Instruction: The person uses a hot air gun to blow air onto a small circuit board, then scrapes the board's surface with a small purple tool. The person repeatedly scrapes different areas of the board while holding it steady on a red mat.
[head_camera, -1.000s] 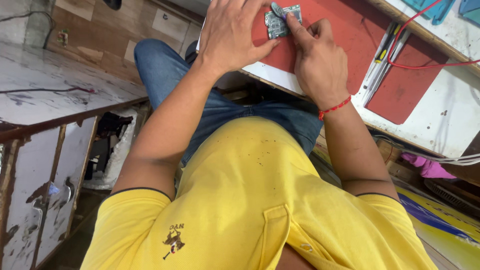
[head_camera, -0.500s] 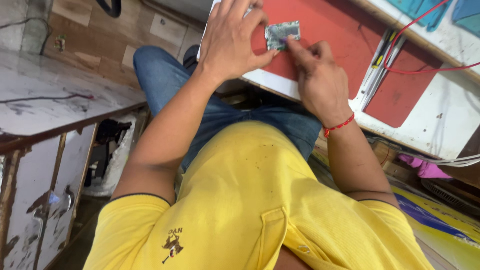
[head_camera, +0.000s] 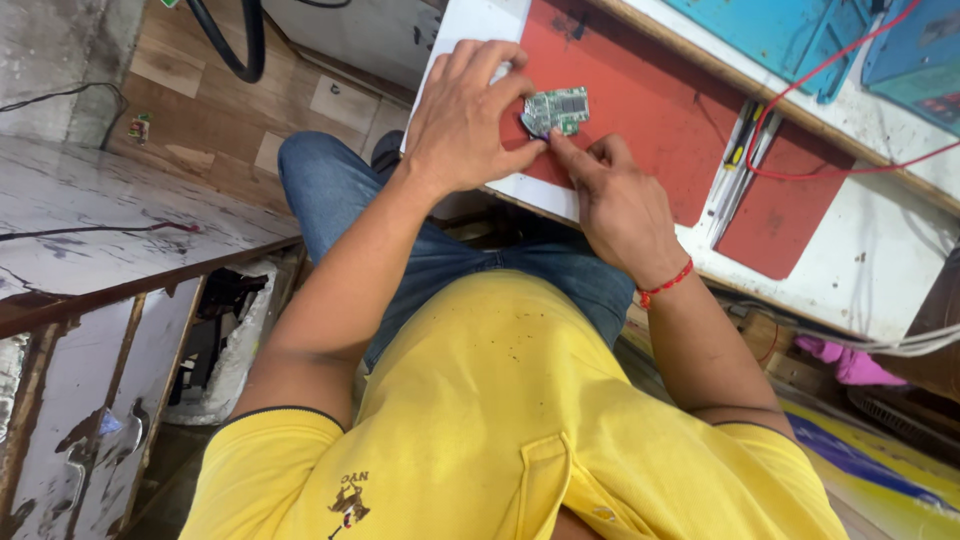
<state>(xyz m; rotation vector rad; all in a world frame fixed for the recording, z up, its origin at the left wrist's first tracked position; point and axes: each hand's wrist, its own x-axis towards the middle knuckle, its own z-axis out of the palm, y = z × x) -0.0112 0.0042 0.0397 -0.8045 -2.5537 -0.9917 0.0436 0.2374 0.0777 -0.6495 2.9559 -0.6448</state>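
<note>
The left hand (head_camera: 465, 120) sits at the upper centre of the frame, its fingers curled over the near edge of a red mat (head_camera: 650, 110) and pinching the left end of a small green circuit board (head_camera: 556, 108). The board lies flat on the mat, just right of that hand. The right hand (head_camera: 618, 205) comes up from the lower right, with a red thread (head_camera: 666, 285) round its wrist. Its forefinger is stretched out, the tip touching the board's lower edge, and the other fingers are folded loosely; whether it grips the board I cannot tell. The mat lies on a white bench (head_camera: 860, 270). Right of the mat, a few slim tools (head_camera: 735, 160) lie in a gap, and a red wire (head_camera: 830, 165) loops across the upper right.
</note>
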